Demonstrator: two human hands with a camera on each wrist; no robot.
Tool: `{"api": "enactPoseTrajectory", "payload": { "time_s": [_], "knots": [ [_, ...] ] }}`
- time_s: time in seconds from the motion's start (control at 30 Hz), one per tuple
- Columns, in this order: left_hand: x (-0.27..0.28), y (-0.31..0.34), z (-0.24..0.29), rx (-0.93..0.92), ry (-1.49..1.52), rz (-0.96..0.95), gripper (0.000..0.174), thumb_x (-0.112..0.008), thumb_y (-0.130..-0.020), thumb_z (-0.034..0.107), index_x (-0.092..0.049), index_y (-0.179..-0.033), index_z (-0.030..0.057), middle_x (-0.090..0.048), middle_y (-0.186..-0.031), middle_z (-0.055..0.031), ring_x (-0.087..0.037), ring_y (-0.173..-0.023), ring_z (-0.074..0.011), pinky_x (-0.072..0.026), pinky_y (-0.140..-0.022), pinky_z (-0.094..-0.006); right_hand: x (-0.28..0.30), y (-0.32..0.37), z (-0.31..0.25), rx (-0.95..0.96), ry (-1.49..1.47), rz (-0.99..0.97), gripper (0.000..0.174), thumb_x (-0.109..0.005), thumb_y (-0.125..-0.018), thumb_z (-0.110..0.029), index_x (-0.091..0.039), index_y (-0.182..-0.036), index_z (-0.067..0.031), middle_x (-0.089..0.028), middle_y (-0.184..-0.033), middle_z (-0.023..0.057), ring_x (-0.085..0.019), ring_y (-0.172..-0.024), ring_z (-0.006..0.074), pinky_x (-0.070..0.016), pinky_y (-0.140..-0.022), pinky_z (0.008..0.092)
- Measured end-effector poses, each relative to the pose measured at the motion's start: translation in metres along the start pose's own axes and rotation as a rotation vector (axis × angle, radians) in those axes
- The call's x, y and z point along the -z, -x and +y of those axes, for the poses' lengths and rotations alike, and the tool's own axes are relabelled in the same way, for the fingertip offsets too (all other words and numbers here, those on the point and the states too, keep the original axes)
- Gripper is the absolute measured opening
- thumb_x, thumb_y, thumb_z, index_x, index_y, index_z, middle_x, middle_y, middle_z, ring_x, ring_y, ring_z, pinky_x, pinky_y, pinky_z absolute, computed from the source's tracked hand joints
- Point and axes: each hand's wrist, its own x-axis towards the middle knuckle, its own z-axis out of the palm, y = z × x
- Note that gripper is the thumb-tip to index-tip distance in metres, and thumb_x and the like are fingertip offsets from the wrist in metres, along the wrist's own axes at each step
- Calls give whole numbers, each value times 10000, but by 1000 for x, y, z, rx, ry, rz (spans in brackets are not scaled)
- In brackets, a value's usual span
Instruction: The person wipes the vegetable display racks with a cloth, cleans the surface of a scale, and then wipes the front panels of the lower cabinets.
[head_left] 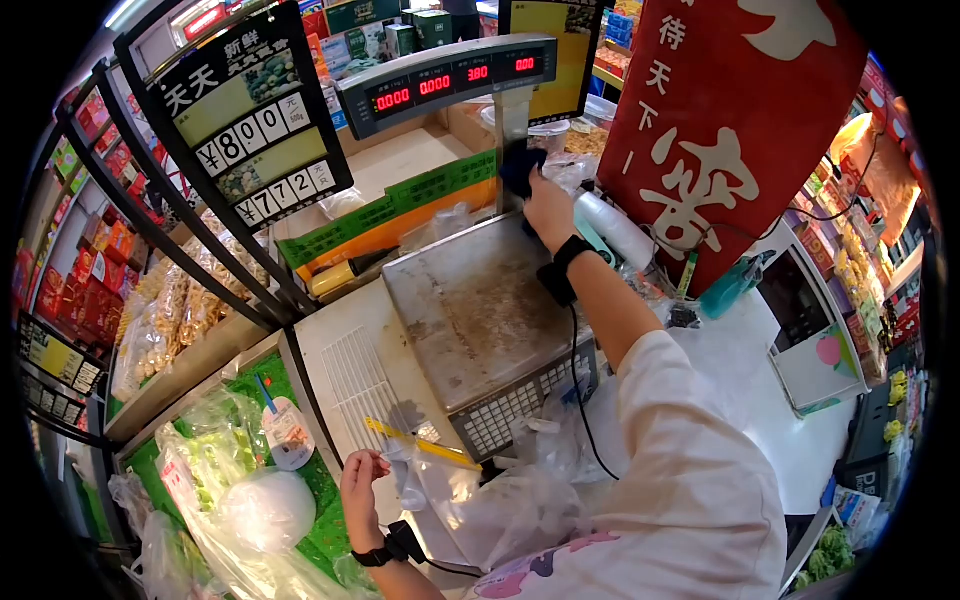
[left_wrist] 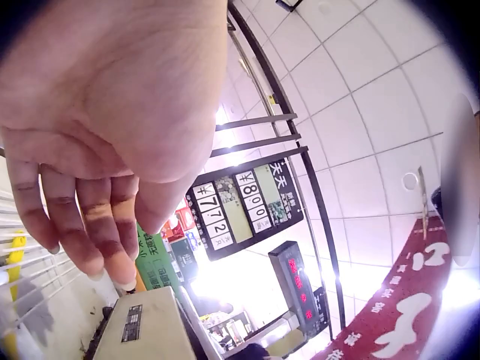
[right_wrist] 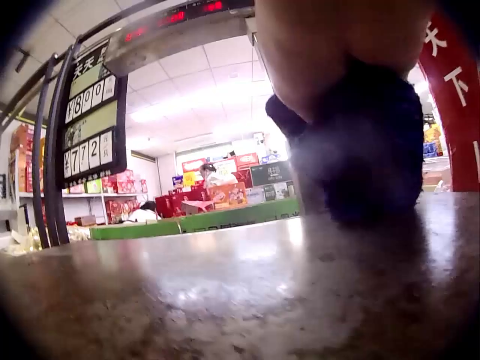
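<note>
My right hand [head_left: 548,212] grips a dark blue cloth [head_left: 522,170] around the foot of the display post [head_left: 511,122], at the far right corner of a weighing scale. The scale's metal plate [head_left: 490,300] is stained brown in the middle. In the right wrist view the bunched cloth [right_wrist: 375,150] stands over the shiny plate [right_wrist: 225,292] and hides most of the fingers. Left of the scale's keypad [head_left: 520,410], my left hand [head_left: 362,488] hangs with loosely bent fingers and holds nothing. Its bare palm [left_wrist: 112,97] fills the upper left of the left wrist view.
A red lit display [head_left: 450,85] tops the post. Price boards [head_left: 245,120] hang at left, and a red banner [head_left: 730,120] stands at right. Plastic bags [head_left: 510,510] and a yellow strip [head_left: 425,445] lie before the scale. A black cable [head_left: 578,400] trails from my right wrist.
</note>
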Motion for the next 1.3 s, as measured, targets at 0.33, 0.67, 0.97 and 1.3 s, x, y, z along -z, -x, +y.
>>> {"api": "enactPoseTrajectory", "payload": {
  "time_s": [0.33, 0.67, 0.97, 1.3],
  "knots": [
    [0, 18, 15, -31, -9, -17, 237, -486, -990, 221, -577, -974, 3, -622, -811, -58, -588, -737, -132, -483, -721, -267, 12, -3, 16, -134, -141, -55, 268, -570, -722, -170, -684, -923, -35, -670, -965, 203, -623, -934, 402, -498, -833, 454],
    [33, 46, 9, -26, 42, 156, 235, -484, -990, 214, -584, -970, 3, -625, -787, -65, -602, -718, -134, -496, -705, -271, 182, -82, -34, -14, -187, 676, 534, -547, -809, -32, -490, -1337, -92, -590, -1217, 176, -592, -1022, 361, -496, -827, 416],
    [41, 65, 12, -26, 63, 229, 218, -478, -988, 197, -555, -947, -3, -597, -772, -67, -565, -694, -132, -469, -669, -263, 194, -196, -47, 259, 414, 143, 161, -542, -805, -59, -694, -851, -30, -677, -912, 189, -659, -892, 350, -539, -744, 432],
    [51, 48, 8, -58, 72, 229, 218, -488, -984, 215, -560, -960, 12, -600, -779, -53, -563, -702, -121, -466, -684, -255, 174, -171, -149, 655, 436, 58, 126, -627, -750, -88, -703, -847, -62, -698, -909, 122, -679, -867, 313, -552, -730, 410]
  ]
}}
